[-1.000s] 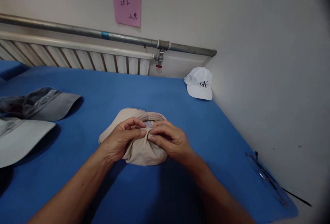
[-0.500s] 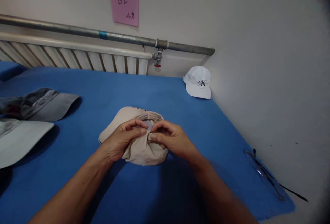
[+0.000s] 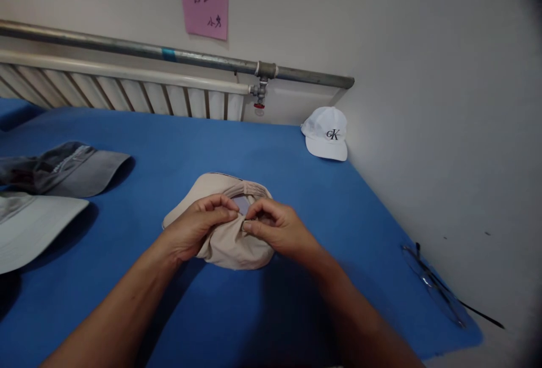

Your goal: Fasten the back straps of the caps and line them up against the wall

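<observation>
A beige cap (image 3: 239, 248) lies on the blue table, its brim pointing to the upper left and its opening facing up. My left hand (image 3: 199, 224) pinches the cap's edge between thumb and fingers, beside the brim. Close to it on the right, my right hand (image 3: 282, 227) pinches the same edge, where the fabric is gathered. The fingertips hide the exact piece of strap or fabric between them. Part of the inner band shows beyond my fingers.
A white cap (image 3: 325, 133) sits at the table's back right corner. Dark grey (image 3: 91, 173) and pale (image 3: 38, 227) caps lie at the left. Glasses (image 3: 434, 283) rest near the right edge of the blue table (image 3: 203, 323). Behind it are a radiator (image 3: 144, 94) and pipe.
My right hand has shifted slightly left along the cap's edge. Both hands keep their pinch, and the cap has hardly moved.
</observation>
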